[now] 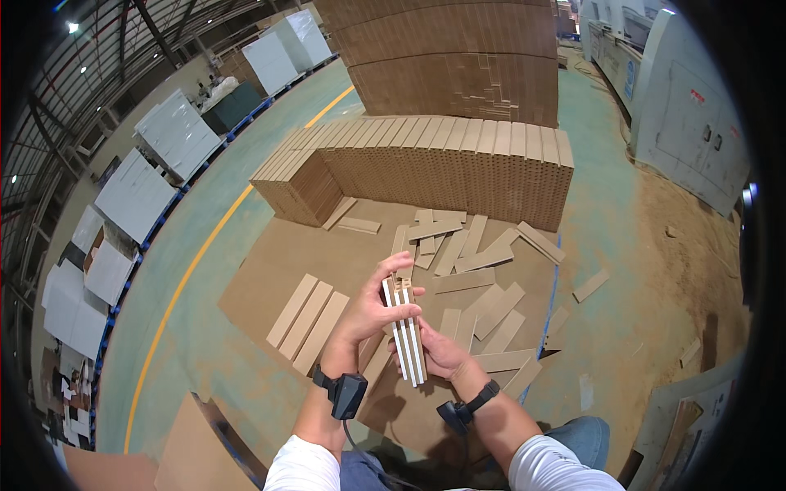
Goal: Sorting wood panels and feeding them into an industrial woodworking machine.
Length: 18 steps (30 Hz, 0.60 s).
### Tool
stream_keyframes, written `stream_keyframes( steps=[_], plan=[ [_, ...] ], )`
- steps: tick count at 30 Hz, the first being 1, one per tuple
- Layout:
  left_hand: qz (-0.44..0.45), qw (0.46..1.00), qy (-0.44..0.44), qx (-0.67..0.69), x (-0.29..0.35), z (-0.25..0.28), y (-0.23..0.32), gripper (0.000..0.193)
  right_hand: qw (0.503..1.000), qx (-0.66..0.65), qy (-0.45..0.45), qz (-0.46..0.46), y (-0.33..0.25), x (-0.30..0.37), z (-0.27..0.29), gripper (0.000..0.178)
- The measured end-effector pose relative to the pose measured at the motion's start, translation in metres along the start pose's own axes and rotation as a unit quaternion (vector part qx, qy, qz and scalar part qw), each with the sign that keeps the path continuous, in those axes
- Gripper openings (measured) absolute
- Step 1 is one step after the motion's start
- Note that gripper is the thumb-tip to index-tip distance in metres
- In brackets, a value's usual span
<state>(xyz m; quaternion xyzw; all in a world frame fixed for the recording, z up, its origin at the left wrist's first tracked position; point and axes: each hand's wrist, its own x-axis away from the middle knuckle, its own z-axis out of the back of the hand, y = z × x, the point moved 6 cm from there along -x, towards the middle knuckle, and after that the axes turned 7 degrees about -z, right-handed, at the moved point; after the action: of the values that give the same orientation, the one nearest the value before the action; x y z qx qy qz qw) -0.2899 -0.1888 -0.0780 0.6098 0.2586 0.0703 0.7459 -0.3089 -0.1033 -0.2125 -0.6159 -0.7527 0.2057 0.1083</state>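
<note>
Green floor (188, 352) is partly covered by a brown sheet (254, 262), where loose strips (464, 281) are scattered before a low stacked wall (442, 176). Over the sheet, a white-edged bundle (408, 348) is held: its far end is clasped by the curled left hand (370, 313), its side by the right hand (442, 353), whose fingers are partly hidden behind it.

The left grip (372, 311) and right grip (442, 352) clasp narrow, white-edged brown boards (412, 348), with flat tan strips (485, 259) scattered beyond them and a long brown stack (458, 180) farther out.
</note>
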Motion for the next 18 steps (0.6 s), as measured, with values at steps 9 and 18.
stream_keyframes(
  steps=[9, 18],
  plan=[
    [-0.081, 0.985, 0.103, -0.112, 0.001, 0.022, 0.007, 0.026, 0.998, -0.018, -0.003, -0.057, 0.019, -0.012, -0.004, 0.056],
    [-0.009, 0.999, 0.028, -0.036, 0.002, -0.002, -0.001, 0.038, 0.986, -0.152, 0.068, 0.016, 0.019, -0.015, 0.012, 0.053]
  ],
)
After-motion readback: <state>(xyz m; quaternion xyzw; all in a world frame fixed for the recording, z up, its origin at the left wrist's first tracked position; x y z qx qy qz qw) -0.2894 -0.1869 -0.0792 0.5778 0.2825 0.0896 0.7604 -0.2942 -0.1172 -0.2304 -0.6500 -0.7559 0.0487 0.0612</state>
